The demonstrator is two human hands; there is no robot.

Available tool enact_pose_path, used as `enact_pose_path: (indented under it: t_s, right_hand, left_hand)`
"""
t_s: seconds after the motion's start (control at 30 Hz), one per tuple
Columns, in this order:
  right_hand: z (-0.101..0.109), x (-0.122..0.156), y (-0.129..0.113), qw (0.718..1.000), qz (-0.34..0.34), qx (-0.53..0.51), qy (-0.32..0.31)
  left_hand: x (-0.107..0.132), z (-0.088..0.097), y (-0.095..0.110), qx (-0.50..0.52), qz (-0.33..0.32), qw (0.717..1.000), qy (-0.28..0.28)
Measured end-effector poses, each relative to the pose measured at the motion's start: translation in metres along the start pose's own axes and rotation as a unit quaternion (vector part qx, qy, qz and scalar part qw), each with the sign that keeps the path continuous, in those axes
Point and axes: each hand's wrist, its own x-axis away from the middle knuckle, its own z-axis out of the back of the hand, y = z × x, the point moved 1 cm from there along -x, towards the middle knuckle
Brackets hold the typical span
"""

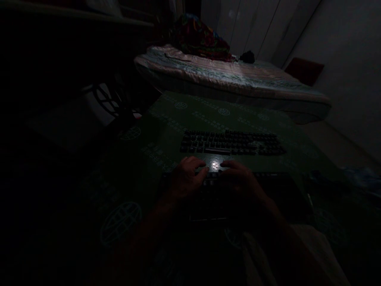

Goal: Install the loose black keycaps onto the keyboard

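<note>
A black keyboard lies on the green table, mostly lost in deep shadow. My left hand is over its upper left part, the index finger and thumb apart with nothing visible between them. Across from it, my right hand reaches over the upper middle of the keyboard, its index finger pointing left. The right thumb and lower fingers are too dark to make out, so a small held part cannot be ruled out. Beyond both hands, loose black keycaps are laid out in keyboard-like rows, with gaps among them.
The green table bears white printed globes and lettering. A bed with a striped cover stands behind it, holding a colourful blanket. A spoked wheel is at the left. Pale cloth lies at the lower right.
</note>
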Motion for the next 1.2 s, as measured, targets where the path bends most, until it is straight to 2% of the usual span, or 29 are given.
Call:
enact_pose_path:
  t_s: [0.2,0.57,0.93,1.2]
  right_hand:
    - [-0.0026,-0.0017,-0.0021,0.999,0.004,0.032,-0.020]
    - [-0.0027,0.0000,-0.0044,0.999,-0.023,0.003,-0.027]
    - [-0.0058,-0.0027,-0.0067,0.999,-0.012,-0.017,-0.029]
    - [-0.0044,-0.0044,-0.0086,0.998,-0.028,-0.035,-0.040]
  left_hand:
    - [0.0015,-0.0032,-0.0004,-0.027,-0.022,0.999,-0.012]
    - [0.0034,-0.0055,0.0007,-0.042,-0.034,0.998,-0.027]
    - [0.0030,-0.0060,0.0035,-0.043,-0.029,0.998,-0.047]
    - [0.0041,-0.0081,0.0046,-0.048,-0.065,0.995,-0.053]
